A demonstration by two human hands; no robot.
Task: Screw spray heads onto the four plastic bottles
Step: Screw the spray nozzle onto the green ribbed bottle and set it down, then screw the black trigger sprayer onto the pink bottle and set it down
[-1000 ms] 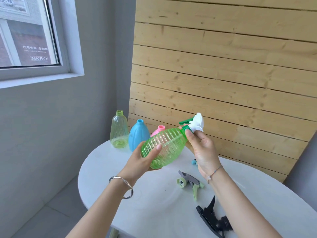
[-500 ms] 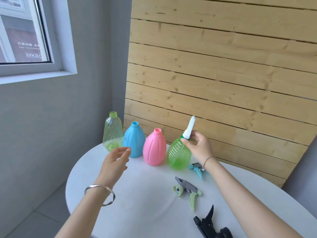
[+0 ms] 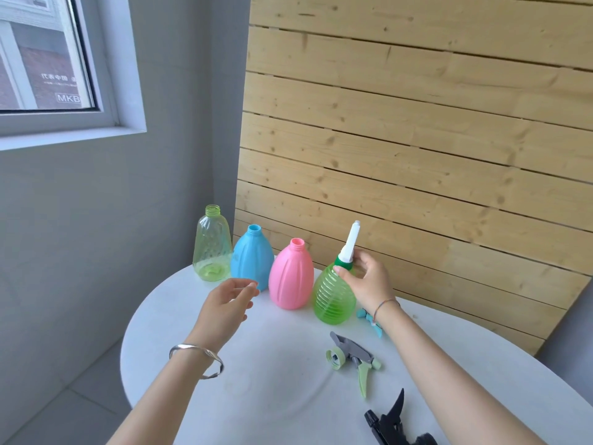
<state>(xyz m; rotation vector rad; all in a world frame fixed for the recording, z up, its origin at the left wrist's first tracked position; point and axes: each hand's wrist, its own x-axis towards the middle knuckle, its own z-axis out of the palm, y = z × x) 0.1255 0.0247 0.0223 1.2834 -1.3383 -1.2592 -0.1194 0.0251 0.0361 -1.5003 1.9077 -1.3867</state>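
Four bottles stand in a row at the back of the white table (image 3: pixel 256 396): a clear pale-green bottle (image 3: pixel 211 248), a blue bottle (image 3: pixel 252 258), a pink bottle (image 3: pixel 291 277) and a ribbed green bottle (image 3: pixel 333 297). The ribbed one carries a white spray head (image 3: pixel 350 242) with a green collar. My right hand (image 3: pixel 369 281) grips that collar at the neck. My left hand (image 3: pixel 227 303) hovers open in front of the blue bottle, holding nothing. The other three necks are bare.
Loose spray heads lie on the table: a grey and light-green one (image 3: pixel 356 358) in the middle, a black one (image 3: pixel 394 425) at the front edge, a teal one (image 3: pixel 369 319) partly behind my right wrist. A wooden slat wall (image 3: pixel 417 139) stands right behind the bottles.
The ribbed green bottle went from tilted in both hands to standing on the table beside the pink bottle. My left hand let go of it and drew back to the left.
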